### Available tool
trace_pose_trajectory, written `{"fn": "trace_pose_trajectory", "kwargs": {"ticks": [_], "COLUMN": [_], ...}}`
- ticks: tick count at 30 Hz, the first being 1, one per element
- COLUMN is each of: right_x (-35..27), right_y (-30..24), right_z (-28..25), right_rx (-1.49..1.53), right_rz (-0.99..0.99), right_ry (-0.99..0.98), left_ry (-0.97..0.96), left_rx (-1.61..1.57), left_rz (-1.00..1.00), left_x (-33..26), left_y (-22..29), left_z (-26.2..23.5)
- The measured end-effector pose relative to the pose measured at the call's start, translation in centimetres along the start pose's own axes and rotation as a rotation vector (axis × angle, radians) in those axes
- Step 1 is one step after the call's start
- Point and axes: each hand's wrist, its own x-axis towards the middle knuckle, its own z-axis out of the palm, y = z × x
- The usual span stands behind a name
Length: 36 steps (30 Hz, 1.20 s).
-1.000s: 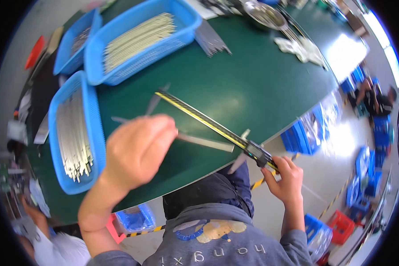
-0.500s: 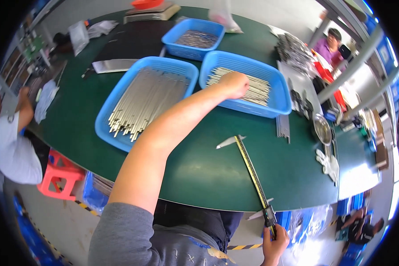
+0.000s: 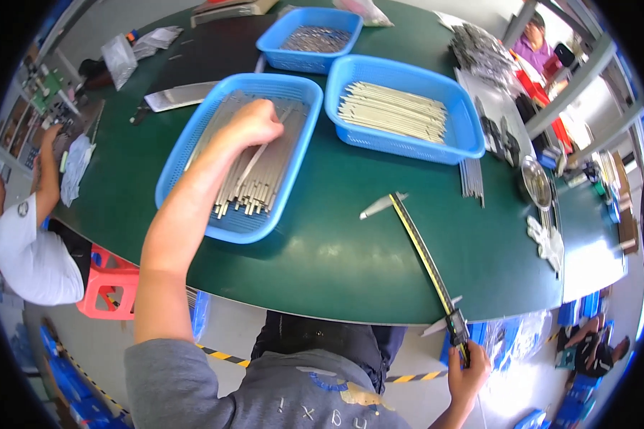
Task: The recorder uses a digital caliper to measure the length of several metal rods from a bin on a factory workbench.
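Head view: the person's left hand (image 3: pixel 254 123) reaches into a long blue plastic basket (image 3: pixel 254 232) with perforated walls, which stands toward the left of a green-topped table (image 3: pixel 336 250). Its fingers are curled closely around one thin silvery metal strip (image 3: pixel 252 166), which slants across the many loose metal strips (image 3: pixel 269 179) lying lengthwise in the basket; the fingertips are partly hidden. The right hand (image 3: pixel 471 368), just past the table's front edge, has thumb and fingers closed round the lower end of a long digital caliper (image 3: pixel 426 261) with a yellow-and-black scale. The caliper's beam runs up over the table, tilted left, its jaws standing far apart. Just right of the strips' basket, a second blue plastic basket (image 3: pixel 408 150) holds pale cream-coloured rods (image 3: pixel 393 111). Toward the table's far edge, a smaller blue basket (image 3: pixel 300 63) carries small metal pieces (image 3: pixel 315 39). Near the right edge lie a round steel bowl (image 3: pixel 536 179) and a crumpled white glove (image 3: pixel 544 239).
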Motion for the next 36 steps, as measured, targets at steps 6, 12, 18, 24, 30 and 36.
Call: {"fn": "trace_pose_trajectory", "kwargs": {"ticks": [6, 12, 18, 24, 30, 36], "right_x": [0.2, 0.0, -0.4, -0.2, -0.4, -0.1], "right_y": [-1.3, -1.4, -1.4, -1.5, -1.5, -1.9], "right_z": [0.3, 0.0, -0.1, -0.2, -0.3, -0.2], "right_rx": [0.010, 0.045, 0.027, 0.020, 0.014, 0.027], "right_rz": [0.070, 0.097, 0.100, 0.098, 0.109, 0.094], "right_ry": [-0.031, -0.020, -0.024, -0.038, -0.054, -0.043], "left_ry": [0.435, 0.518, 0.391, 0.378, 0.374, 0.307], "left_rx": [-0.538, -0.190, -0.218, -0.231, -0.208, -0.232], "left_rz": [0.476, 1.525, 1.669, 1.610, 1.569, 1.520], "left_x": [-5.6, -15.4, -16.4, -15.5, -15.5, -15.5], "left_y": [5.4, 13.8, 12.4, 12.1, 11.8, 11.9], "left_z": [-2.4, 6.2, 12.9, 13.5, 13.7, 13.7]}}
